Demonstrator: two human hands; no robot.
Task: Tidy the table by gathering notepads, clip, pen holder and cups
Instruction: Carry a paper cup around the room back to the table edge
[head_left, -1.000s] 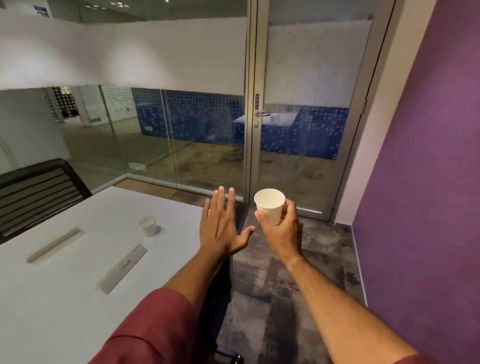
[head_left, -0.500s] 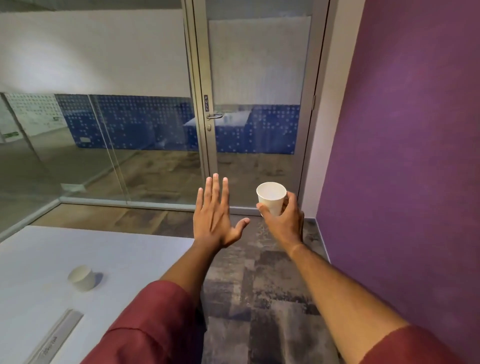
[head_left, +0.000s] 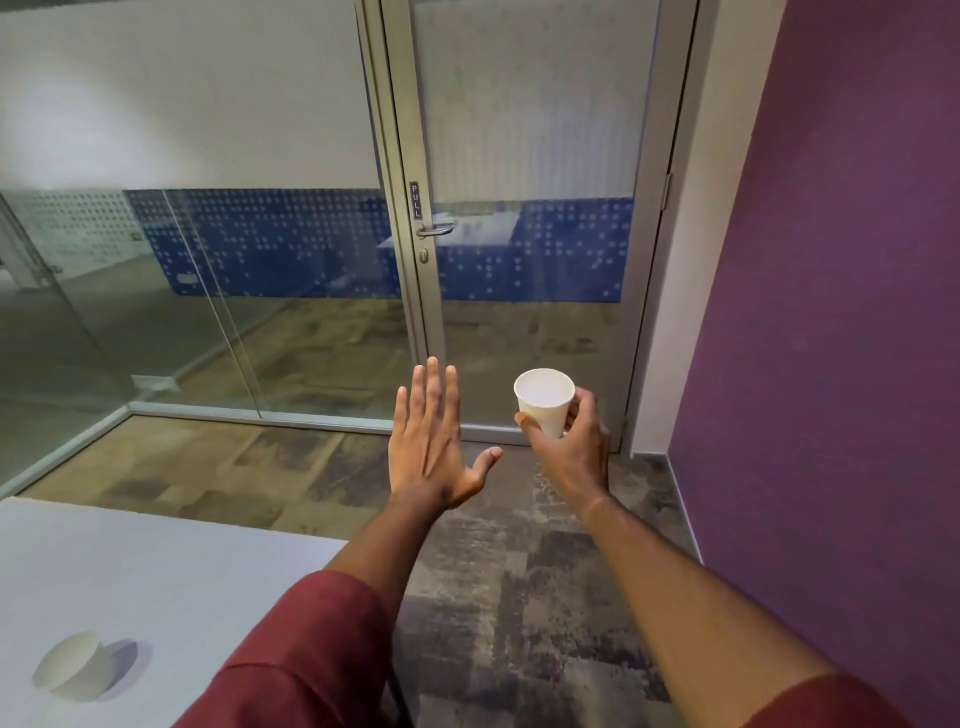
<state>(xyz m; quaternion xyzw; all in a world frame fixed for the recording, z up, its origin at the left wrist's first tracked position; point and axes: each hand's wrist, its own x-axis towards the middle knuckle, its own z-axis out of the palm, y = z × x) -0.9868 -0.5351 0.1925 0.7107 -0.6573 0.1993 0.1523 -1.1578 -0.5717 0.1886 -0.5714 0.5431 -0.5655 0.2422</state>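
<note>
Right hand (head_left: 574, 457) grips a white paper cup (head_left: 544, 401) upright; left hand (head_left: 434, 457) spread flat, empty; another white paper cup (head_left: 72, 665) on the white bench (head_left: 171, 582).

Ahead of my hands the air is open above the carpeted floor (head_left: 519, 597); the glass door (head_left: 530, 208) and glass wall (head_left: 208, 286) close off the front; the purple wall (head_left: 841, 338) hems in my right hand (head_left: 576, 452) with its cup (head_left: 545, 402); left of my flat left hand (head_left: 434, 447), the tabletop (head_left: 156, 571) lies bare except for one paper cup (head_left: 70, 665) near its lower edge.
</note>
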